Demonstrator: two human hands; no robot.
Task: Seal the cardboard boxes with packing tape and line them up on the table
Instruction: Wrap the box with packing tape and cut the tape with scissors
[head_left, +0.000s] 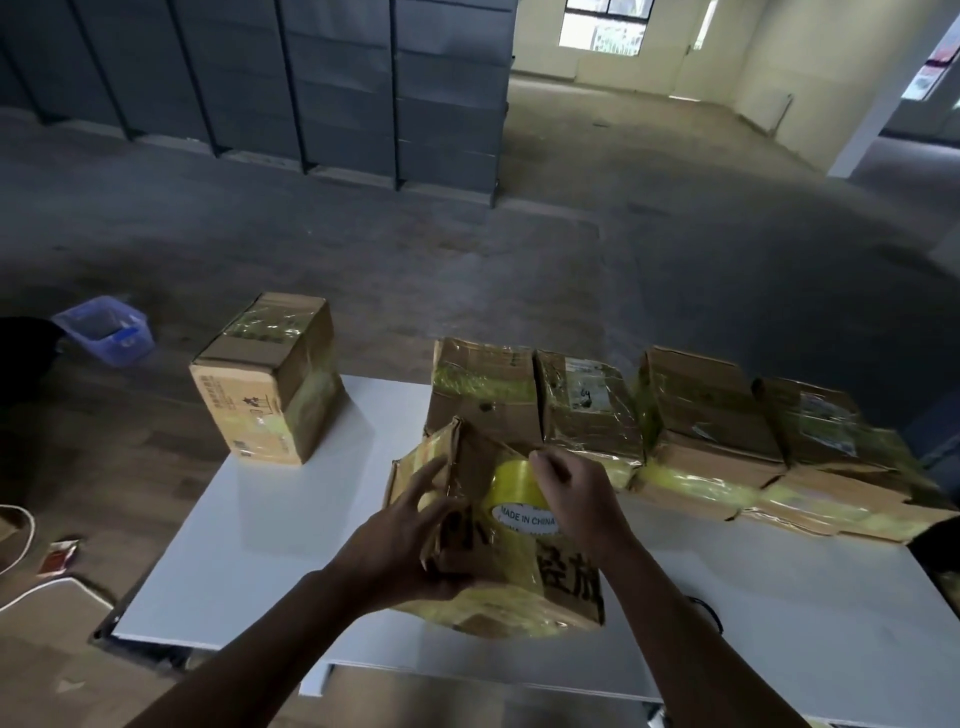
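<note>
Head view: at 6 o'clock on the table, the left hand grips the cardboard box at its 9 o'clock flank, the right hand pinching the tape roll atop it.

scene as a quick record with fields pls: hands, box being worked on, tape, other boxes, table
near box: taped cardboard near box at the front of the table, far-left flap standing up
left hand: left hand holds the near box's left side
right hand: right hand pinches at the top of the tape roll
tape roll: yellow tape roll on the near box, oval sticker facing the camera
row of boxes: row of boxes, taped, side by side along the far right
lone box: lone box apart, far-left corner
table: white table
floor: blue bin at left
</note>
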